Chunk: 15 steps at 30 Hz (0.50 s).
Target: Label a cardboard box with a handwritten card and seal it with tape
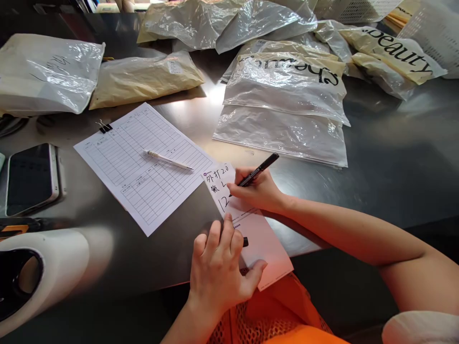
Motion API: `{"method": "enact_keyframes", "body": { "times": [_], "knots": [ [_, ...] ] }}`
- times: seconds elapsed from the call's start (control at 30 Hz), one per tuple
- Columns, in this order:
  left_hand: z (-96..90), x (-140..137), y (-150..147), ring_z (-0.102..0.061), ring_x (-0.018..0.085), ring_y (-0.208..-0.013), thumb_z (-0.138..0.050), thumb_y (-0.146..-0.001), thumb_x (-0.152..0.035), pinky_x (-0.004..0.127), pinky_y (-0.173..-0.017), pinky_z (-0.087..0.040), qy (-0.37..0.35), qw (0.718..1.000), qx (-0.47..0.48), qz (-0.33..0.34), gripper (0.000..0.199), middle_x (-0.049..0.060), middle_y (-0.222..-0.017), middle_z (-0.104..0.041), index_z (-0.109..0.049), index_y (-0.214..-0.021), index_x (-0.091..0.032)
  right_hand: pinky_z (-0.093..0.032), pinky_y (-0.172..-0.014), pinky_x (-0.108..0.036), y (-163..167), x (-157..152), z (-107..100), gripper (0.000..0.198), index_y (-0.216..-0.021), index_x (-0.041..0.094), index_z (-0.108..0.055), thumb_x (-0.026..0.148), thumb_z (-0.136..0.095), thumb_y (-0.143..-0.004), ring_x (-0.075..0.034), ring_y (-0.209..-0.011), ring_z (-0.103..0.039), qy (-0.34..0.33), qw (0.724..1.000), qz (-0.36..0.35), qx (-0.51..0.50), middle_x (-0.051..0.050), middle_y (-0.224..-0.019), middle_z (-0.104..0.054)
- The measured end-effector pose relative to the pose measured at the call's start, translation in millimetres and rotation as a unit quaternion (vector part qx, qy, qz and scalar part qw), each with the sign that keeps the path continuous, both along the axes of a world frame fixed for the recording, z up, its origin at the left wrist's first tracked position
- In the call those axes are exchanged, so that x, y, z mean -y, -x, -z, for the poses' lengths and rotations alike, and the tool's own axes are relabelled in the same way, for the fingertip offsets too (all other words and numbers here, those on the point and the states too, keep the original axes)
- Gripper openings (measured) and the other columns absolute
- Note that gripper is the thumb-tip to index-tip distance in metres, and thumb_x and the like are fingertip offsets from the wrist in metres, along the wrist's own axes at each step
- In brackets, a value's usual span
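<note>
My right hand (260, 190) grips a black marker (263, 167), its tip on a white paper slip (270, 251) with a fold across it. Handwritten characters and "12" stand in black on the slip's upper half. My left hand (218, 263) presses on the slip's left side, fingers bent. A short black marker cap (245, 242) pokes out from under that hand, between index finger and thumb. To the left lies a printed form (143, 167) with a grid, held by a black binder clip (105, 128), and a white pen (168, 160) rests on it.
Clear plastic bags (283, 129) lie stacked ahead, with more filled bags (147, 79) along the back. A phone (31, 179) is at the left, behind a white cylindrical container (68, 258). White perforated baskets (433, 36) stand far right. The metal table's front edge runs beneath my arms.
</note>
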<state>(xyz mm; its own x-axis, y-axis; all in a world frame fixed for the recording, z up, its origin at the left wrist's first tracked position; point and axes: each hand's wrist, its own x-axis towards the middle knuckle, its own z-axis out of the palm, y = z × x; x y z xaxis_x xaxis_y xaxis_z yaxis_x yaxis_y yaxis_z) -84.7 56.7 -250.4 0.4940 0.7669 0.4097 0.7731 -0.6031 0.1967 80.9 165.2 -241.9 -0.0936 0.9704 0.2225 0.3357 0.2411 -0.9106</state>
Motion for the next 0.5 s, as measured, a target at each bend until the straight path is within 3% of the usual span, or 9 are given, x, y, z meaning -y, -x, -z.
{"method": "enact_keyframes", "body": {
  "times": [0.2, 0.33, 0.5],
  "knots": [
    [1.9, 0.7, -0.8, -0.055, 0.034, -0.112, -0.054, -0.087, -0.052, 0.047, -0.082, -0.035, 0.008, 1.0, 0.003, -0.003, 0.043, 0.018, -0.126, -0.065, -0.061, -0.103, -0.013, -0.021, -0.049, -0.025, 2.1, 3.3, 2.1, 0.031, -0.052, 0.018, -0.035, 0.016, -0.06, -0.072, -0.006, -0.051, -0.027, -0.013, 1.0, -0.02, 0.017, 0.007, -0.05, -0.031],
    [3.0, 1.4, -1.2, -0.054, 0.034, -0.113, -0.054, -0.087, -0.052, 0.047, -0.083, -0.035, 0.016, 1.0, 0.008, -0.004, 0.042, 0.018, -0.129, -0.063, -0.061, -0.102, -0.013, -0.022, -0.048, -0.024, 2.9, 1.4, 1.5, 0.031, -0.052, 0.018, -0.039, 0.016, -0.062, -0.072, -0.006, -0.05, -0.029, -0.016, 1.0, 0.011, 0.009, 0.007, -0.049, -0.034],
    [0.4, -0.8, 2.3, -0.054, 0.034, -0.113, -0.046, -0.092, -0.057, 0.046, -0.084, -0.034, 0.025, 0.999, 0.024, -0.001, 0.049, 0.016, -0.127, -0.065, -0.061, -0.105, -0.012, -0.032, -0.042, -0.022, -5.3, -10.0, -22.4, 0.038, -0.062, 0.019, -0.046, 0.036, -0.077, -0.074, -0.007, -0.045, -0.043, 0.082, 0.98, 0.047, -0.175, 0.005, -0.052, -0.051]
  ]
}}
